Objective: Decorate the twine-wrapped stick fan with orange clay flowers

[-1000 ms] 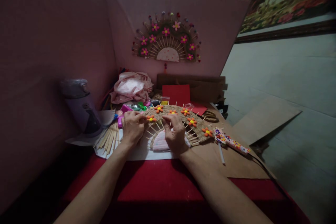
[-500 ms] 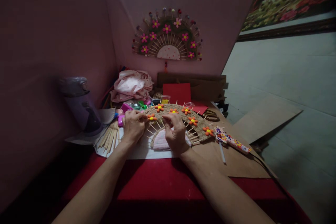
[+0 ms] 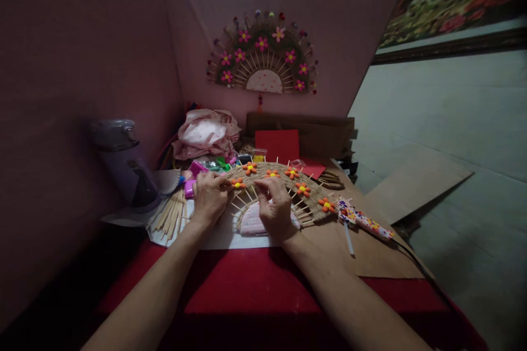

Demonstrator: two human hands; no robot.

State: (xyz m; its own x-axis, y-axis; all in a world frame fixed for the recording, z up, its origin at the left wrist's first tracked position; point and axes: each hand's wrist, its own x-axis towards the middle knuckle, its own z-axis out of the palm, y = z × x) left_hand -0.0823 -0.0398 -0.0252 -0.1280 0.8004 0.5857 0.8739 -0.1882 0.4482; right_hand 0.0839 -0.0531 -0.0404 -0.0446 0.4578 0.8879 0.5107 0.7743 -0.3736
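Observation:
A half-round woven fan [image 3: 284, 186] of twine and wooden sticks lies on the table, dotted with orange clay flowers. My left hand [image 3: 209, 197] rests on its left end, fingers pinched beside the leftmost orange flower [image 3: 237, 184]. My right hand [image 3: 275, 205] sits curled over the sticks near the middle, fingertips pinched together on something I cannot make out. A pale pink patterned half-disc [image 3: 252, 223] forms the fan's centre, partly hidden under my right hand.
A grey-lidded bottle [image 3: 123, 162] stands at left beside a bundle of wooden sticks [image 3: 169, 216]. A floral-patterned glue gun [image 3: 364, 220] lies right of the fan. Clay packets [image 3: 209, 165], a pink cloth [image 3: 206, 134] and red card [image 3: 276, 145] crowd the back. A finished fan [image 3: 263, 55] hangs on the pink partition.
My hands have hardly moved; the fingers shifted slightly on the fan's left part. The view tilted a little.

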